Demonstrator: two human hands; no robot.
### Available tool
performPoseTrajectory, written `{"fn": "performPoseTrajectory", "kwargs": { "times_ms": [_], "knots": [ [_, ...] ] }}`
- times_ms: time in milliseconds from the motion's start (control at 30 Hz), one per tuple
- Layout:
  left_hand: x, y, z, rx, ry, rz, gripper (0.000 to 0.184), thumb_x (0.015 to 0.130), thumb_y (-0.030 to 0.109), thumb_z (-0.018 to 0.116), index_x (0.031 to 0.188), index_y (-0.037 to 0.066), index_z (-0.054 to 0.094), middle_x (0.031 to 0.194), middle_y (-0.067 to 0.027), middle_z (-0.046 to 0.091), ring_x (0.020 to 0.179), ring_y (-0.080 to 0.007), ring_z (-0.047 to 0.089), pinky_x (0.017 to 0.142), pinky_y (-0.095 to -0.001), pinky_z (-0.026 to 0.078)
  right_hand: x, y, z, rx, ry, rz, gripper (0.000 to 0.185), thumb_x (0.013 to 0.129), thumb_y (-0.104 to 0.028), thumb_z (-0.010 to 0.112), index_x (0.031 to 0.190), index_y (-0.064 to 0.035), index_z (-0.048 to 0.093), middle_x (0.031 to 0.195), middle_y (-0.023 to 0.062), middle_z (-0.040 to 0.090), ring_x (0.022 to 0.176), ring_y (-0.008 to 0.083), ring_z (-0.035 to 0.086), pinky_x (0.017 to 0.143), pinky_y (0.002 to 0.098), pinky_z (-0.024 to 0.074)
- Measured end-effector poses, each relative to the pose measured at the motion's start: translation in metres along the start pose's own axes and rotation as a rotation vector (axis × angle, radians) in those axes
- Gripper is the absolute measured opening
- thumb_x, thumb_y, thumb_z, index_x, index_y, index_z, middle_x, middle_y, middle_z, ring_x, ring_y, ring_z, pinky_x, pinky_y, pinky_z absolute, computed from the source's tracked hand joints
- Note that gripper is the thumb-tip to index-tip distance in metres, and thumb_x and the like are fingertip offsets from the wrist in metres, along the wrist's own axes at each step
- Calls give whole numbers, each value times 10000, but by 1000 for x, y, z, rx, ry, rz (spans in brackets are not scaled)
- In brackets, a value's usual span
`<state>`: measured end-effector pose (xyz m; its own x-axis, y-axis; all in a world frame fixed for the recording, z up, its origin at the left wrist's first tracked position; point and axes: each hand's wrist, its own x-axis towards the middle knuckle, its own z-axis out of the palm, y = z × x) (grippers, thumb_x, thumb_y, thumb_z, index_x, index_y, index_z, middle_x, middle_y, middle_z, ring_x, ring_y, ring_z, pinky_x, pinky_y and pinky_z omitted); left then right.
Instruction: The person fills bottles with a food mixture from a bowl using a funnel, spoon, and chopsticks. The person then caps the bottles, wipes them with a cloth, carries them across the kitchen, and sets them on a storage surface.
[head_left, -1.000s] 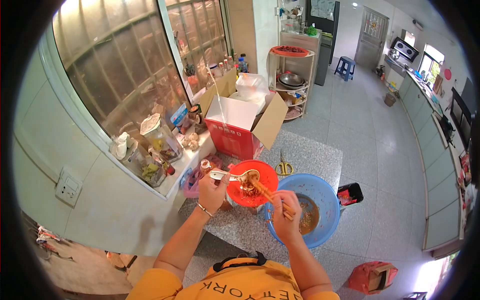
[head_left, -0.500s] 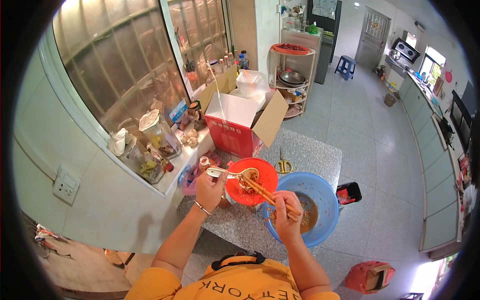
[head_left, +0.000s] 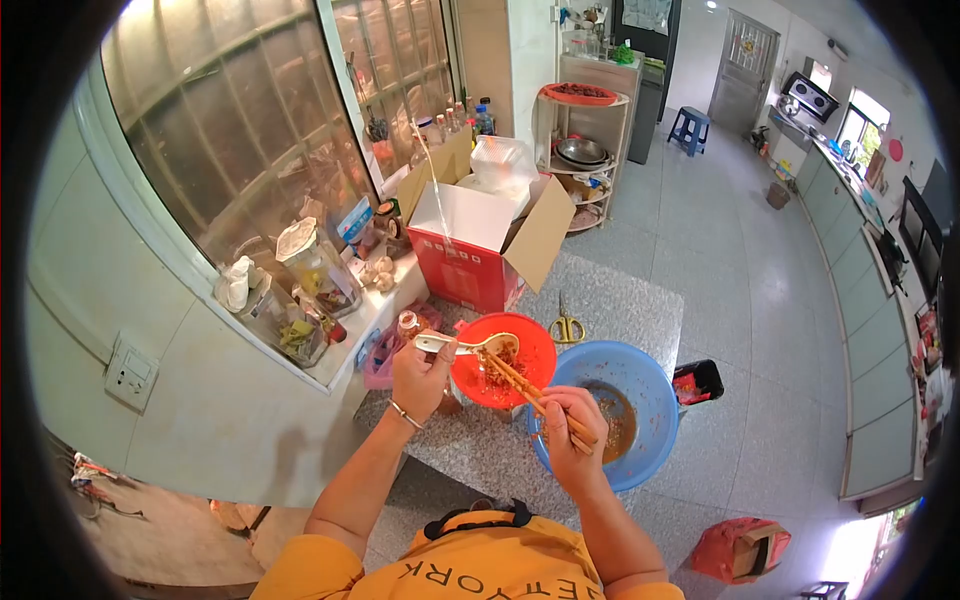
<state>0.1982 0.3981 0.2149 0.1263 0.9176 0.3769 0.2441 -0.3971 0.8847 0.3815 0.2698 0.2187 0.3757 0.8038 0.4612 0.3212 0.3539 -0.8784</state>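
My left hand [head_left: 422, 375] is closed round the handle of a white spoon [head_left: 467, 348], whose bowl is over a red basin [head_left: 540, 362]. Reddish chopped food [head_left: 500, 372] lies in that basin and around the spoon. In my right hand [head_left: 572, 432] is a pair of wooden chopsticks [head_left: 520, 384], with their tips at the spoon's bowl. Below my right hand stands a blue basin [head_left: 655, 400] with brownish liquid and food bits in it. A bottle with a reddish top [head_left: 409, 322] is beside my left hand, partly hidden.
Scissors [head_left: 567, 328] lie on the speckled stone table [head_left: 620, 300] behind the basins. An open red carton [head_left: 460, 270] stands at the back, next to a windowsill with jars and garlic [head_left: 378, 272]. A black bin [head_left: 698, 383] sits right of the blue basin.
My right hand and the chopsticks have shifted slightly left, while the tips stay by the spoon. The left hand and spoon hold nearly the same place.
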Motion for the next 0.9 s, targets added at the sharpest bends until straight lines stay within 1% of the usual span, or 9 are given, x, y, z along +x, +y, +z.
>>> {"fn": "performPoseTrajectory", "kwargs": {
  "times_ms": [67, 200, 267, 367, 500, 567, 700, 767, 900],
  "knots": [
    [0, -3, 1, 1, -4, -1, 189, 912, 172, 634, 824, 5, 628, 671, -6, 604, 601, -65, 524, 554, -239, 426, 0, -2, 1, 14, -40, -66, 88, 900, -46, 576, 896, 25, 628, 934, 149, 637, 836, 235, 620, 737, 329, 499],
    [-2, -6, -2, 56, -29, -8, 181, 906, 174, 643, 832, 9, 634, 674, -13, 606, 625, -68, 528, 570, -247, 428, 2, 1, -2, -60, -112, -27, 79, 892, -38, 582, 895, 23, 631, 937, 146, 639, 830, 240, 622, 729, 330, 500],
    [-4, -8, -2, 19, -30, -13, 176, 903, 171, 646, 836, 9, 635, 674, -17, 605, 628, -72, 529, 574, -249, 428, 3, -5, -3, -10, -5, -21, 70, 885, -37, 592, 880, 23, 628, 932, 144, 641, 823, 246, 623, 726, 330, 498],
    [-5, -7, 0, -25, -39, -13, 165, 896, 163, 652, 840, 8, 639, 676, -27, 604, 627, -82, 531, 580, -255, 429, 5, 2, 3, 4, 5, -36, 66, 880, -39, 598, 872, 22, 622, 927, 148, 641, 822, 249, 624, 722, 328, 497],
    [-6, -5, -2, 40, -27, 37, 151, 889, 144, 653, 836, 4, 637, 675, -41, 596, 624, -96, 528, 585, -263, 429, 3, 1, -4, -73, -112, 35, 65, 881, -43, 604, 877, 20, 617, 929, 151, 641, 823, 250, 624, 717, 328, 496],
    [-7, -9, -2, 23, -26, 41, 148, 888, 141, 653, 835, 3, 636, 676, -43, 595, 628, -98, 529, 587, -264, 430, 4, -4, -6, -104, -32, -59, 54, 879, -36, 607, 886, 16, 621, 925, 148, 644, 825, 250, 627, 714, 328, 497],
    [-9, 1, -2, 57, -38, 53, 147, 886, 139, 654, 836, 2, 636, 680, -47, 594, 634, -103, 529, 592, -265, 430, 8, -2, -5, -108, -8, -94, 54, 875, -34, 616, 899, 11, 631, 916, 145, 648, 832, 252, 631, 722, 336, 501],
    [-9, 1, -2, 45, -40, 51, 145, 887, 139, 653, 840, 2, 637, 684, -47, 596, 635, -103, 529, 595, -263, 431, 6, -1, -10, -99, -176, 12, 61, 866, -30, 626, 909, 10, 642, 922, 142, 653, 845, 255, 637, 735, 334, 505],
    [-9, -5, -2, -18, -36, 47, 140, 891, 138, 649, 851, 4, 641, 691, -41, 596, 638, -100, 528, 602, -259, 433, 11, -8, -14, -95, -103, -53, 57, 862, -6, 615, 886, 24, 658, 930, 139, 658, 818, 221, 644, 717, 302, 505]
  ]
}}
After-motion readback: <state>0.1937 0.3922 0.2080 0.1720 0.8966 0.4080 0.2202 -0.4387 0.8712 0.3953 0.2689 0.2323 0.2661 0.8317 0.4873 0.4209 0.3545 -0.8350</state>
